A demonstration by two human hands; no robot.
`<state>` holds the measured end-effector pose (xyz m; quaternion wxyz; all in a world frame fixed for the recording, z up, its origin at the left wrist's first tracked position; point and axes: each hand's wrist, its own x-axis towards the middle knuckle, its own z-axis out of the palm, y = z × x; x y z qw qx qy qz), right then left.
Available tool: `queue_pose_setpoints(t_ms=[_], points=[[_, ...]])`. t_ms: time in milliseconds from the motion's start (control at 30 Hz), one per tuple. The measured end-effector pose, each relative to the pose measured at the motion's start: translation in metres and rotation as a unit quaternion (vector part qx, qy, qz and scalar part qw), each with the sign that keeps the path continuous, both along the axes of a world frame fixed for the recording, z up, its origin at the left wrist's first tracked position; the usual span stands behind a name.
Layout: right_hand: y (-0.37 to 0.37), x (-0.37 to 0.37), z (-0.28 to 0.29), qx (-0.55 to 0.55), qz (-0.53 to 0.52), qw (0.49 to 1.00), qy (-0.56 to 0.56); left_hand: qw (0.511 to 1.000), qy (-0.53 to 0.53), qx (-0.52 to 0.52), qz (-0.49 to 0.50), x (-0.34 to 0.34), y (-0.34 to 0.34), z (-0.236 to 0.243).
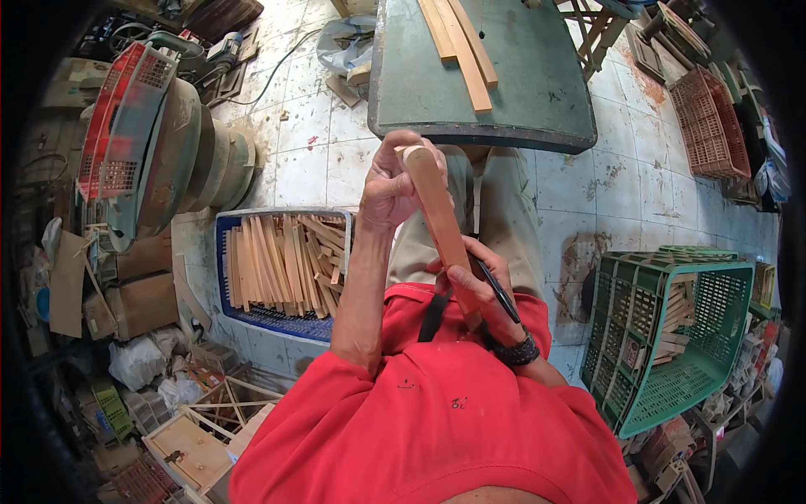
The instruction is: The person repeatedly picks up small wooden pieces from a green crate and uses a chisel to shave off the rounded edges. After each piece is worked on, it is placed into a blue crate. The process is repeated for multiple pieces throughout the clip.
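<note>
A long wooden strip point(440, 217) with a rounded end is held up in front of my chest, slanting from upper left to lower right. My left hand point(390, 183) is closed round its far end, with the fingers curled behind it. Lower down, my right hand point(480, 281) grips the near part, thumb on top. A black pen point(497, 290) is also tucked in the right hand, lying along its outer side. Just beyond my knees, several loose wooden strips point(466, 63) lie on a dark green table point(537, 92).
Left of my legs stands a blue crate point(277, 329) filled with wooden strips. A green crate point(625, 336) lies on its side at the right with wood pieces inside. Farther left is a large round-bodied machine point(180, 155); a reddish crate point(709, 122) stands far right.
</note>
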<state>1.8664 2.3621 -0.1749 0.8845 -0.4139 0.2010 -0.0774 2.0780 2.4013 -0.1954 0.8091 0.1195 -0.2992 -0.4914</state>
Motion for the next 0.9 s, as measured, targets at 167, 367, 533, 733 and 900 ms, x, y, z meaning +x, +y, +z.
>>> queue_pose_setpoints(t_ms=[167,367,533,733,900], points=[[0.0,0.002,0.0,0.003,-0.005,1.0,0.006,1.0,-0.013,0.0,0.022,0.001,-0.001,0.002],[0.002,0.003,0.001,0.025,-0.027,0.999,0.004,0.999,-0.032,0.007,0.018,0.005,-0.001,-0.003],[0.003,0.003,-0.003,0.009,-0.028,1.0,0.009,1.0,-0.013,0.006,0.003,0.003,0.0,-0.005],[0.003,0.002,-0.002,0.017,-0.034,0.999,-0.01,0.995,0.009,0.102,0.008,-0.013,0.005,0.023],[-0.001,-0.002,0.007,-0.04,-0.042,0.998,0.02,0.885,-0.245,0.373,0.135,-0.036,0.029,0.054]])
